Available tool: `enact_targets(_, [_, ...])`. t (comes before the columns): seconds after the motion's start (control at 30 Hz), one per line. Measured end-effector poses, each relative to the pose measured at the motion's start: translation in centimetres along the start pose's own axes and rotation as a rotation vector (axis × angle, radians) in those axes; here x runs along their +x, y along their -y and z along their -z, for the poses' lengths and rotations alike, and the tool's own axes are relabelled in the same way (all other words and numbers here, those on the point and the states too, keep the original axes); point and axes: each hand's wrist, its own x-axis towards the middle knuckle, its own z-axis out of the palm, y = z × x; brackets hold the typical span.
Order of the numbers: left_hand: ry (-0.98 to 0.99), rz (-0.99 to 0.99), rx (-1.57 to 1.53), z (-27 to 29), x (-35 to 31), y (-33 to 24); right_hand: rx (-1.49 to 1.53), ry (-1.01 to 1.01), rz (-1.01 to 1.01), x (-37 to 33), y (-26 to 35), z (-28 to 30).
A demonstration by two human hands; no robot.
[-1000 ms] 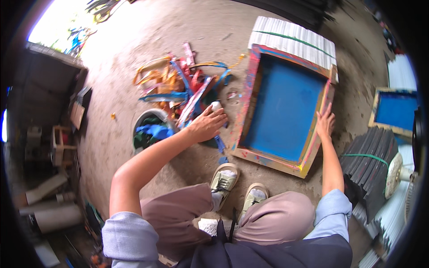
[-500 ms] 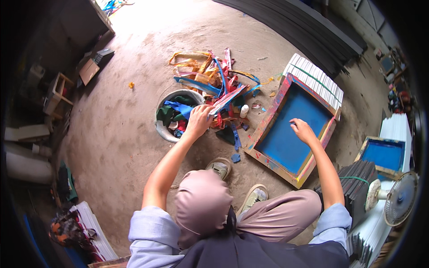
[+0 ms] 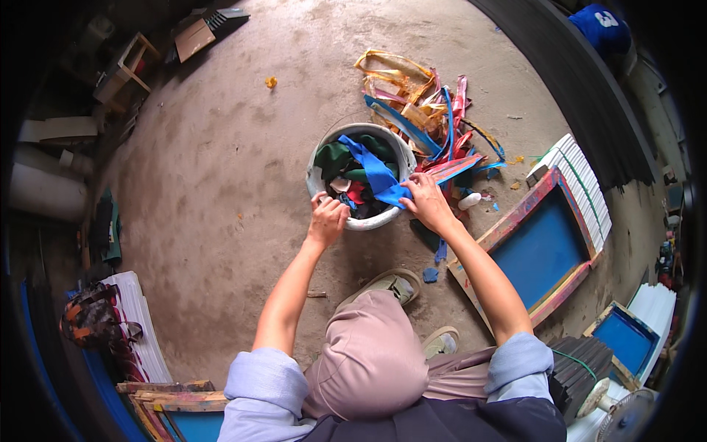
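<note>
A round pale grey bucket [image 3: 317, 177] stands in front of my knees, holding dark green, red, white and black scraps. My left hand [image 3: 328, 219] is closed on the bucket's near left rim. At the near right rim my right hand [image 3: 428, 203] is closed, thumb and fingers pinching the end of a bright blue cloth strip [image 3: 375, 171]. That strip runs across the scraps to the rim; whether these fingers also grip the rim is hidden.
A heap of yellow, red and blue strips [image 3: 412, 110] lies beyond the bucket. A small white bottle [image 3: 469, 201] lies beside it. On the right, a blue screen frame [image 3: 541, 250] leans against stacked white sheets [image 3: 585, 188]. A fan [image 3: 626, 420] stands at lower right.
My right hand has left the screen frame and come to the bucket's right rim. My left hand has moved from the strips to its left rim. The view has shifted, and the bucket looks larger.
</note>
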Motion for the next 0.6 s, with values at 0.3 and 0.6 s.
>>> enact_targets(0.3, [0.321,-0.167,-0.026,5.4,2.9,7.5,-0.083,0.016,0.058,1.0,4.0,-2.9])
enact_targets(0.6, [0.02,0.205,-0.728,3.9,4.6,2.1,0.659,-0.126,-0.228,6.5,7.6,-0.6])
